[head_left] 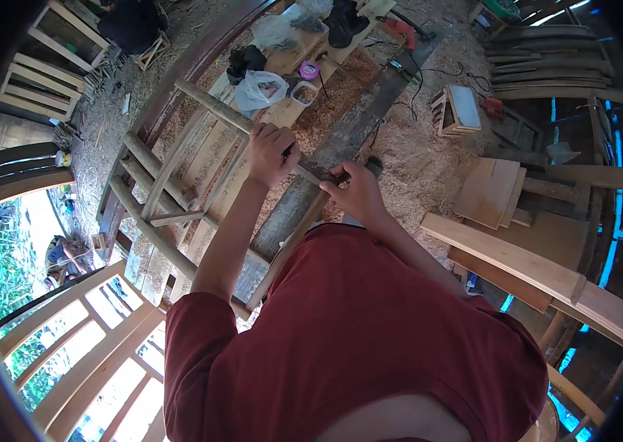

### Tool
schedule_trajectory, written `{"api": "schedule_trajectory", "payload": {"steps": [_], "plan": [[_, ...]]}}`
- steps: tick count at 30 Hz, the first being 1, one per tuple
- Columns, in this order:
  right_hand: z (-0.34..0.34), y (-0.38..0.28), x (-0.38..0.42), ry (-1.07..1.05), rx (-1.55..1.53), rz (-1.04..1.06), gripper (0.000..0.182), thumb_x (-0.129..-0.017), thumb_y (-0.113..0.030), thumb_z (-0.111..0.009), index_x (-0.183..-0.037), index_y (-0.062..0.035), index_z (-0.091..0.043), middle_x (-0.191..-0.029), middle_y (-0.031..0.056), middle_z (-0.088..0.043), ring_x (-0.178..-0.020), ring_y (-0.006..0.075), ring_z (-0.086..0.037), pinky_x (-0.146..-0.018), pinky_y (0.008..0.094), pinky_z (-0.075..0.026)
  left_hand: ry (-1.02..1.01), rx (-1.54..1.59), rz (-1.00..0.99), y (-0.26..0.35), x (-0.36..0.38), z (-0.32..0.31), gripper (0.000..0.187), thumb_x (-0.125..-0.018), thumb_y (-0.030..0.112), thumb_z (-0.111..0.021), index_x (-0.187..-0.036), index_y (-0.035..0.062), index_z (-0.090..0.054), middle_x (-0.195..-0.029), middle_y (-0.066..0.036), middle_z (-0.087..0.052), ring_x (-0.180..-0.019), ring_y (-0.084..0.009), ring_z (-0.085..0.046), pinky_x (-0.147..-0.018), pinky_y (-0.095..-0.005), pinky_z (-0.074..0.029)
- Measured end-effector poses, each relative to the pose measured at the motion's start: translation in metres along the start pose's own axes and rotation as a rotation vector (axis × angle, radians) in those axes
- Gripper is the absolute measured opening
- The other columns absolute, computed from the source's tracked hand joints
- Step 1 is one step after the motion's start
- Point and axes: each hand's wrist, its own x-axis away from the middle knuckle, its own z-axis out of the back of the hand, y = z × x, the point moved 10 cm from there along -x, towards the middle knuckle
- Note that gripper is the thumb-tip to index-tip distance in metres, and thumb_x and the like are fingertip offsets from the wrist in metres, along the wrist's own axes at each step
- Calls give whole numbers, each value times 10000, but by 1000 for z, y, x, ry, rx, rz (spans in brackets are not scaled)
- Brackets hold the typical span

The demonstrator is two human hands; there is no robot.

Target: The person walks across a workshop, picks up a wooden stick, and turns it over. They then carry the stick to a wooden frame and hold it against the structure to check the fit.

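A chair-like wooden frame (175, 173) with round posts and slats lies tilted over the bench at my left. One of its posts (212, 107) appears to run under my left hand (273, 155) and on toward my right hand. My left hand is closed around that post, knuckles up, with something small and dark between the fingers. My right hand (358, 193) is closed near the post's end, thumb and fingers pinching there. What else may sit inside its fingers is hidden. A long plank-like beam (289, 214) lies beneath both hands.
Plastic bags (260, 90), a purple tape measure (309, 71), a clear tub (304, 93) and a red power tool (401, 33) lie beyond. Sawdust covers the floor (414, 162). Boards (503, 254) stand at right; a slatted frame (90, 339) is lower left. Another person (64, 258) sits outside.
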Motion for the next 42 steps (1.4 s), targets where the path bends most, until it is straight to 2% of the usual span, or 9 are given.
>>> {"api": "schedule_trajectory", "payload": {"steps": [3,6,10,13,16,22,37,40,42], "plan": [[5,-9,-2,39,82,18,339,-781,-204,-888,-952,18,-697,-906,195,-735,-831,361,-731,-748,436,-560,-28,2,17,-1,2,1,150,-837,194,-692,-802,116,-569,-785,-36,-615,-814,-271,-595,-850,-438,-420],[-4,7,-5,-2,-15,-119,335,-776,-205,-886,-950,15,-703,-903,204,-739,-862,363,-741,-765,433,-568,-194,71,37,-9,4,-4,165,-863,238,-711,-875,112,-604,-851,-53,-641,-894,-277,-615,-888,-455,-431],[0,-5,-5,-1,79,-76,318,-786,-201,-874,-945,13,-700,-905,206,-738,-857,368,-737,-761,440,-565,-325,182,2,-8,-1,15,310,-854,292,-760,-1074,92,-673,-1037,-95,-677,-1077,-302,-638,-1008,-495,-443],[-2,-2,-5,13,93,-55,315,-789,-198,-869,-941,14,-694,-900,206,-735,-858,370,-734,-757,444,-561,-391,158,7,-22,-6,31,460,-825,270,-813,-1215,76,-668,-1156,-112,-672,-1193,-324,-614,-1064,-495,-451],[-1,-4,-4,33,92,-22,317,-789,-196,-867,-943,16,-688,-894,204,-731,-859,370,-731,-754,447,-557,-527,112,-29,-49,-8,32,493,-792,202,-868,-1239,106,-686,-1234,-105,-673,-1209,-351,-612,-1041,-488,-494],[-1,-5,-4,36,71,-8,325,-793,-201,-867,-953,18,-689,-894,198,-731,-858,369,-730,-751,451,-556,-553,70,-126,-63,-14,31,335,-839,154,-799,-1151,92,-695,-1089,-69,-699,-1038,-318,-680,-848,-450,-559],[0,-10,-4,60,127,66,335,-786,-198,-879,-948,10,-673,-891,202,-714,-828,377,-714,-721,458,-547,-518,93,-133,-57,-16,36,209,-893,208,-752,-1058,90,-701,-1016,-62,-708,-985,-321,-686,-819,-461,-549],[-1,-9,-4,73,139,91,337,-784,-197,-880,-948,8,-668,-901,201,-711,-832,378,-710,-721,457,-545,-549,54,-104,-64,-12,32,309,-864,208,-783,-1145,103,-710,-1095,-51,-728,-1012,-312,-696,-851,-457,-556],[-1,-9,-4,55,127,57,334,-786,-197,-878,-946,5,-667,-904,198,-709,-834,379,-707,-722,455,-545,-518,62,-77,-61,-13,36,262,-884,208,-760,-1120,106,-707,-1069,-48,-717,-1009,-311,-688,-836,-451,-554]]}}
